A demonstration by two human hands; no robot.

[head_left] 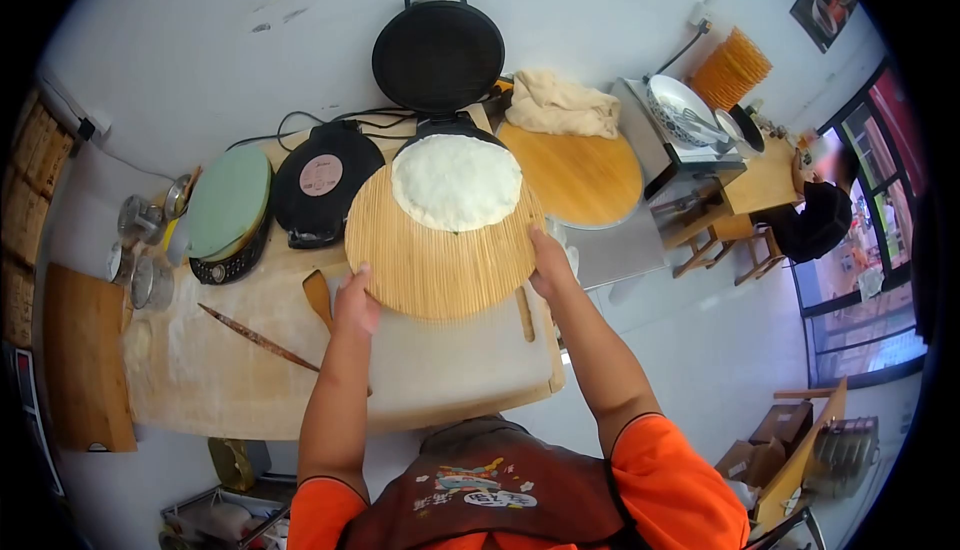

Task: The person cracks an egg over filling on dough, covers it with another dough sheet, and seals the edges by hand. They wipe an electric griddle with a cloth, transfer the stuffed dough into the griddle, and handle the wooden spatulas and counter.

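Head view: open electric griddle (437, 55) behind the lifted board
Round bamboo board (440, 250): carries a flat raw dough round (456, 182) at its far edge
Left hand (355, 300): grasping the board's left rim
Right hand (550, 262): grasping its right rim

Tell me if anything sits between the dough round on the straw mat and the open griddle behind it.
Nothing visible does. The dough round lies on the straw mat, held by the left hand and right hand, its far edge already over the open griddle; lid raised.
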